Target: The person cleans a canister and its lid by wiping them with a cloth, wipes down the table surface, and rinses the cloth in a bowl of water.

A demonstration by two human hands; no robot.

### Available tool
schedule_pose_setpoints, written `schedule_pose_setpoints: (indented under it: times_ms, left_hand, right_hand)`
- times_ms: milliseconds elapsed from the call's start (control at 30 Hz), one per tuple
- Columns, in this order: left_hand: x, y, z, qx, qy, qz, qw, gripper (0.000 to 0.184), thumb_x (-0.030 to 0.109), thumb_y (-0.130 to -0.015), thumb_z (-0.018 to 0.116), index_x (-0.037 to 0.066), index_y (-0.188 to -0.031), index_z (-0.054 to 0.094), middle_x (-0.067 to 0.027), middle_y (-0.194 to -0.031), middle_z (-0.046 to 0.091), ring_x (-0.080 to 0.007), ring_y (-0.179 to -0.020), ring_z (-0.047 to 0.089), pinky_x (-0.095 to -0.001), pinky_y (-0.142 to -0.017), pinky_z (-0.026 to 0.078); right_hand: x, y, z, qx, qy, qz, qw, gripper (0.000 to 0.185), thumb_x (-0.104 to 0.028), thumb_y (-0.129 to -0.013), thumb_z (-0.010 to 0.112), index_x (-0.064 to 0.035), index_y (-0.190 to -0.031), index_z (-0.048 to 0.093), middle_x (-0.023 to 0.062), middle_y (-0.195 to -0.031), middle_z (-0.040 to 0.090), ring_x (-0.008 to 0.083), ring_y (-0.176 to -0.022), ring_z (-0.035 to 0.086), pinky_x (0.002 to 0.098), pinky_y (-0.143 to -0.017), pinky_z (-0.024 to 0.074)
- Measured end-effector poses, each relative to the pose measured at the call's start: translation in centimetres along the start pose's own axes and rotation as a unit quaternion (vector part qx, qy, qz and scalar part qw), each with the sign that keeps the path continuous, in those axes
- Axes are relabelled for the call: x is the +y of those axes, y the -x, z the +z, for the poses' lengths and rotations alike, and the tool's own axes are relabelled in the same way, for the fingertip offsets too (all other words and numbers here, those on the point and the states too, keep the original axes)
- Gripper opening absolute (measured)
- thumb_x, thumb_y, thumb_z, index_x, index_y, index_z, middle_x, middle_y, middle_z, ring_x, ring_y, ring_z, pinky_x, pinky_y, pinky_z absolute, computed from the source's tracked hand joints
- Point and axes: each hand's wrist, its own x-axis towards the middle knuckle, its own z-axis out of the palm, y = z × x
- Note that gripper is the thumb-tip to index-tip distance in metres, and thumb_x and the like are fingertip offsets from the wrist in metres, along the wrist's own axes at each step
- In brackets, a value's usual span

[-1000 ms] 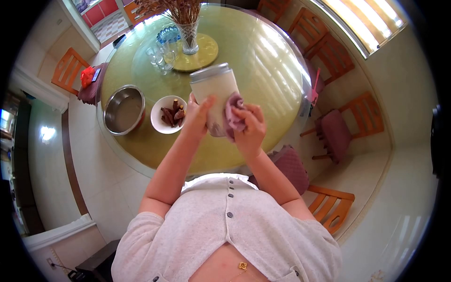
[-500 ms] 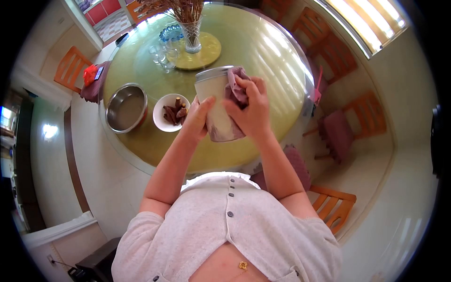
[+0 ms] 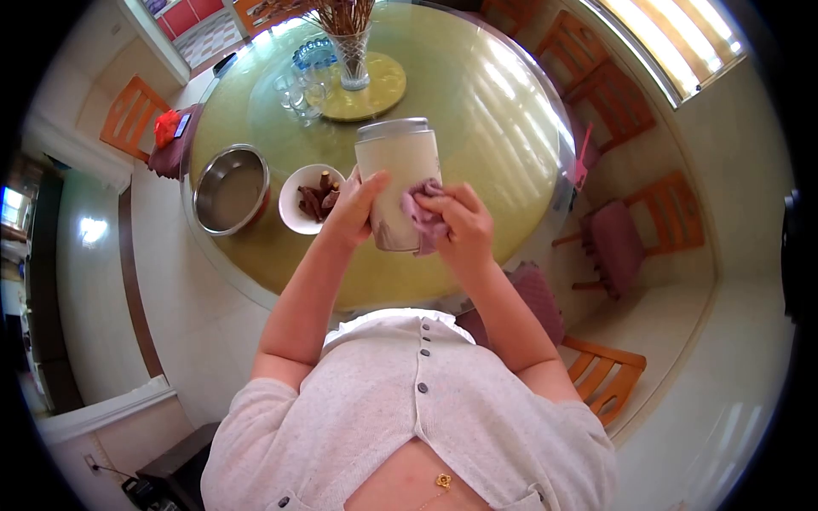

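Note:
A pale cylindrical jar with a silvery rim is held up over the round table, slightly tilted. My left hand is wrapped round its left side, thumb across the front. On the right, my right hand grips a bunched mauve cloth and presses it against the jar's lower right side. A purplish pattern shows near the jar's bottom. Left of the jar, a white bowl holds several reddish-brown pieces.
A steel basin with cloudy liquid stands at the table's left. Clear glasses, a blue glass dish and a vase of dried stems are farther back. Wooden chairs surround the table.
The cloth in my right hand went from the jar's lower side up to its rim and back down. The jar stays in my left hand, with its tilt slightly changed.

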Motion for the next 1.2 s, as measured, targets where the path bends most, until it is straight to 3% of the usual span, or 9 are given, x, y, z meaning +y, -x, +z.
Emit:
schedule_pose_setpoints:
  times_ms: [233,400,600,667,833,900,967,1067,1200]
  left_hand:
    - [0.2,1.0,1.4,-0.012,-0.009,-0.012,1.000,0.066,0.035,-0.079,0.071,0.003,-0.127,0.041,-0.0099,-0.114,0.057,-0.0192,-0.100,0.059,-0.0340,-0.085,0.051]
    - [1.2,0.5,0.3,0.026,0.079,-0.030,0.996,0.061,0.032,-0.082,0.069,0.002,-0.127,0.041,-0.0105,-0.114,0.057,-0.0200,-0.099,0.059,-0.0341,-0.084,0.051]
    - [1.3,0.5,0.2,0.051,0.029,-0.028,0.998,0.061,0.028,-0.081,0.069,0.001,-0.127,0.040,-0.0119,-0.114,0.056,-0.0202,-0.100,0.059,-0.0351,-0.085,0.051]
    - [0.5,0.4,0.6,0.006,-0.078,0.017,0.997,0.065,0.026,-0.079,0.072,0.001,-0.128,0.037,-0.0123,-0.115,0.055,-0.0207,-0.102,0.057,-0.0350,-0.085,0.051]
    - [-0.1,1.3,2.8,0.022,-0.052,-0.014,0.998,0.068,0.025,-0.077,0.074,0.002,-0.129,0.036,-0.0122,-0.115,0.054,-0.0211,-0.103,0.057,-0.0350,-0.086,0.050]
    - [0.2,1.0,2.5,0.026,-0.049,-0.008,0.998,0.067,0.025,-0.077,0.074,0.002,-0.129,0.037,-0.0121,-0.114,0.055,-0.0208,-0.102,0.057,-0.0349,-0.086,0.051]
    - [0.6,0.5,1.4,-0.003,-0.027,0.012,1.000,0.060,0.032,-0.081,0.070,0.003,-0.126,0.044,-0.0093,-0.112,0.059,-0.0197,-0.100,0.060,-0.0347,-0.085,0.052]
    - [1.0,0.6,1.1,0.005,-0.056,0.031,0.998,0.059,0.034,-0.081,0.070,0.003,-0.125,0.045,-0.0092,-0.112,0.059,-0.0202,-0.101,0.060,-0.0352,-0.087,0.051]
    - [-0.5,0.4,0.5,0.018,-0.021,0.008,1.000,0.062,0.035,-0.081,0.070,0.004,-0.127,0.043,-0.0090,-0.113,0.058,-0.0191,-0.101,0.059,-0.0343,-0.086,0.051]
  right_hand:
    - [0.2,-5.7,0.8,0.077,0.015,0.054,0.995,0.029,0.006,-0.064,0.063,-0.0050,-0.090,0.068,0.0118,-0.085,0.058,0.0278,-0.073,0.061,0.0331,-0.064,0.0511]
    - [0.0,-1.5,1.2,-0.003,0.016,0.015,1.000,0.026,0.003,-0.064,0.066,-0.0044,-0.089,0.068,0.0110,-0.085,0.059,0.0264,-0.073,0.062,0.0328,-0.064,0.0514]
    - [0.0,0.6,0.8,-0.010,0.000,-0.027,1.000,0.028,0.004,-0.061,0.067,-0.0039,-0.088,0.068,0.0106,-0.086,0.059,0.0256,-0.075,0.062,0.0327,-0.064,0.0511]
    - [0.2,-0.8,0.6,-0.010,-0.002,-0.012,1.000,0.029,0.005,-0.060,0.067,-0.0042,-0.088,0.069,0.0104,-0.086,0.059,0.0257,-0.074,0.061,0.0327,-0.063,0.0508]
    - [0.7,-4.3,0.6,0.085,0.029,0.022,0.996,0.033,0.006,-0.060,0.066,-0.0055,-0.091,0.068,0.0101,-0.086,0.058,0.0270,-0.074,0.060,0.0343,-0.064,0.0500]
    - [0.6,-3.0,0.8,0.061,0.020,0.032,0.997,0.032,0.006,-0.061,0.065,-0.0050,-0.091,0.068,0.0103,-0.086,0.058,0.0273,-0.074,0.060,0.0346,-0.064,0.0502]
    - [0.5,-1.0,0.9,0.030,0.009,0.038,0.999,0.032,0.006,-0.061,0.064,-0.0044,-0.091,0.068,0.0106,-0.086,0.059,0.0275,-0.075,0.061,0.0349,-0.065,0.0505]
    - [0.0,0.8,1.3,0.006,0.020,-0.006,1.000,0.031,0.006,-0.063,0.063,-0.0034,-0.092,0.068,0.0110,-0.086,0.059,0.0276,-0.075,0.061,0.0348,-0.064,0.0501]
    - [-0.1,0.0,1.4,0.035,0.007,0.029,0.999,0.028,0.005,-0.065,0.063,-0.0030,-0.092,0.068,0.0108,-0.087,0.059,0.0277,-0.077,0.061,0.0341,-0.065,0.0497]
